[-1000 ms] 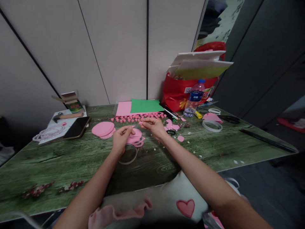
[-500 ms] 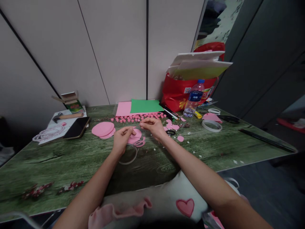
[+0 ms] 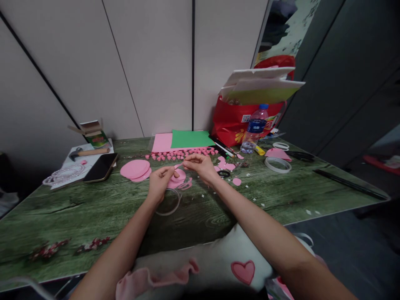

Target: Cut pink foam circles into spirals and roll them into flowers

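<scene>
A thin pink paper strip (image 3: 178, 166) spans the gap between my two hands. My left hand (image 3: 160, 180) pinches its left end with thumb and forefinger, and my right hand (image 3: 201, 167) pinches the other end. Below the fingers, a round pink paper piece (image 3: 176, 179) lies on the table, partly hidden by my left hand. Beside it curls a pink paper loop (image 3: 186, 184). A thin pale ring (image 3: 168, 213) rests under my left wrist. Just beyond my hands stands a row of small pink folded paper pieces (image 3: 170, 156).
Pink paper discs (image 3: 134, 168) and a phone (image 3: 100, 167) lie left, with a hammer (image 3: 90, 152) behind. Green paper (image 3: 192, 139) is at the back. A red bag (image 3: 229, 123), water bottle (image 3: 252, 129), tape roll (image 3: 278, 165) and black scissors (image 3: 223, 173) are on the right.
The pink strip between my fingers has turned and shows more of its width. The pink loop below it has become flatter. Both hands have hardly moved.
</scene>
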A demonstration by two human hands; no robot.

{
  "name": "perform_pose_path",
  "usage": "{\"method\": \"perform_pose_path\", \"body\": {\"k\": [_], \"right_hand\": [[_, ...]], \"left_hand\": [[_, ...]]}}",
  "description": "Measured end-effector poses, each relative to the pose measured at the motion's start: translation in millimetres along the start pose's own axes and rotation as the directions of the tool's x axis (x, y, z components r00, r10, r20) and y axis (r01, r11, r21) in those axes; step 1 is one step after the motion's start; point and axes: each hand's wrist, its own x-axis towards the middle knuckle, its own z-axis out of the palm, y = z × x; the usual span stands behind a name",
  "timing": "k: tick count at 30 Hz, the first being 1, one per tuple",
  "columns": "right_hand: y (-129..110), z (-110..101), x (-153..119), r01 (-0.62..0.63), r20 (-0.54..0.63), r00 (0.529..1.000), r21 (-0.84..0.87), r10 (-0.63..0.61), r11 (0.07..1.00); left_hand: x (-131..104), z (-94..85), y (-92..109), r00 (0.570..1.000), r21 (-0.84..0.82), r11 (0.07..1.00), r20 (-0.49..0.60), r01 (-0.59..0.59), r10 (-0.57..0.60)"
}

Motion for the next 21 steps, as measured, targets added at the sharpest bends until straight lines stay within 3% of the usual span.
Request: {"method": "perform_pose_path", "body": {"k": [7,14,21], "right_hand": [[-0.1,-0.9,0.6,0.047,-0.007,0.999,-0.023,-0.047,0.999],[1.9,-2.3,2.3,0.012,-0.002,1.000,0.045,-0.012,0.999],[-1.6,-1.5,-0.3,0.015,-0.002,1.000,0.001,-0.015,1.000]], "left_hand": [[0.0,-0.7,-1.2,1.000,-0.002,1.000,0.014,0.003,-0.003],[0.4,-0.5,-0.4,1.000,-0.003,1.000,0.008,-0.012,0.012],[0.0,-0.5,-0.4,1.000,-0.021,1.000,0.006,0.005,-0.005]]}}
